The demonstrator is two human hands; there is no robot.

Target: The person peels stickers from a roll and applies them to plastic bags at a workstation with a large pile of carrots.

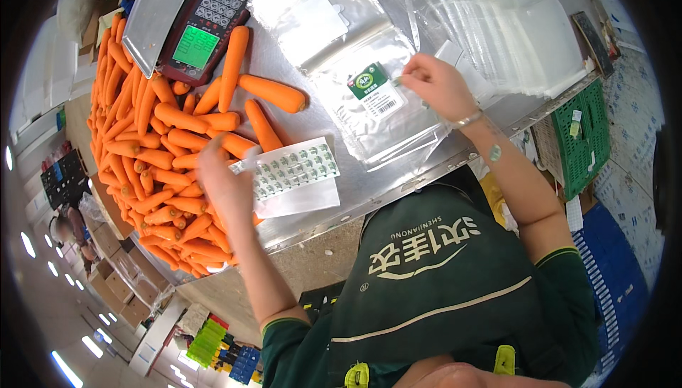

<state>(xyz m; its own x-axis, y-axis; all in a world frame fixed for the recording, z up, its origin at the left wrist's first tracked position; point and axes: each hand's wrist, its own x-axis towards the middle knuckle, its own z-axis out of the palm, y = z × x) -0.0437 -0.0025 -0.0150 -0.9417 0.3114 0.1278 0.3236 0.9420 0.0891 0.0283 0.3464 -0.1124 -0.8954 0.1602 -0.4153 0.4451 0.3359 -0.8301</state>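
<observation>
My right hand (437, 85) bends over a flat transparent plastic bag (367, 140), thumb and forefinger pinched on a small greenish sticker (397, 81). A green and white label (373, 89) with writing and a barcode is on that bag, just left of those fingertips. My left hand (224, 177) is motion-blurred at the left end of a sheet of small green and white stickers (295, 168). Something whitish shows by its fingertips; whether the hand grips it or the sheet cannot be told. White backing paper (303, 199) lies under the sheet, and loose carrots (264, 126) border it.
A large heap of carrots (160, 175) covers the table's left side. Behind it stands a weighing scale (205, 25) with a lit display. Stacked transparent bags (511, 36) lie at the right on the metal table (351, 196). Green crates (581, 137) stand beyond the edge. A person (74, 228) is far left.
</observation>
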